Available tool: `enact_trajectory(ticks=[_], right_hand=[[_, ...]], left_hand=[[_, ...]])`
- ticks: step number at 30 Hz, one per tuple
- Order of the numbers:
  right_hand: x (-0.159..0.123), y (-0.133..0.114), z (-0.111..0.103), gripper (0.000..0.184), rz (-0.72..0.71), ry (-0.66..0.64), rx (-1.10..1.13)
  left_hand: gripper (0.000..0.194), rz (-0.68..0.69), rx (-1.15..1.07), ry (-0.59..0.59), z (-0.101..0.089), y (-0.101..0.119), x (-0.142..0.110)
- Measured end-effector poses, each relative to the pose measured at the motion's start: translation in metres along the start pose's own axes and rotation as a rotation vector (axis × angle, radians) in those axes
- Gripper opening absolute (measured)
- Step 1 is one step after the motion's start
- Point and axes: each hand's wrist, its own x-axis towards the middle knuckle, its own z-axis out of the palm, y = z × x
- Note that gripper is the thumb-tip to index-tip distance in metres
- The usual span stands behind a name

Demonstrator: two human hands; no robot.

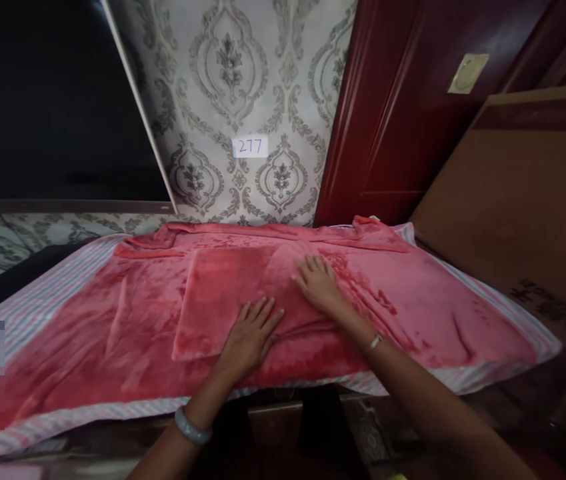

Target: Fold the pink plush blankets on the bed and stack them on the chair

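A red plush blanket (87, 333) with a striped border lies spread over a low surface in front of me. On its middle rests a flat, squarish red plush piece (223, 280); whether this is a separate cloth or a fold of the blanket I cannot tell. My left hand (250, 337) presses on the near part of that piece, fingers spread. Farther off and to the right, my right hand (319, 283) lies flat on the plush, its fingers apart. Neither hand grips anything.
Behind the blanket stands a patterned wall with a paper label (250, 147) reading 277. A dark television screen (57, 107) is at the left. To the right are a dark red door (387, 100) and a large cardboard box (523, 200).
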Motion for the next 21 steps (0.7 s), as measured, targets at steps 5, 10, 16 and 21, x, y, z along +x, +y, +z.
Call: enact_trajectory(ticks=[5, 10, 16, 21], right_hand=[[-0.095, 0.008, 0.022, 0.053, -0.016, 0.150, -0.020], [-0.116, 0.020, 0.035, 0.054, -0.036, 0.198, -0.022], [-0.117, 0.017, 0.038, 0.051, -0.058, 0.219, -0.004], [-0.120, 0.017, 0.036, 0.049, -0.043, 0.171, 0.039]], left_hand=[[0.051, 0.011, 0.004, 0.007, -0.003, -0.001, 0.000], [0.049, -0.038, -0.090, -0.053, -0.020, 0.005, 0.021], [0.055, 0.204, -0.318, -0.319, -0.028, 0.020, 0.108], [0.059, 0.312, -0.345, -0.507, 0.003, 0.012, 0.163]])
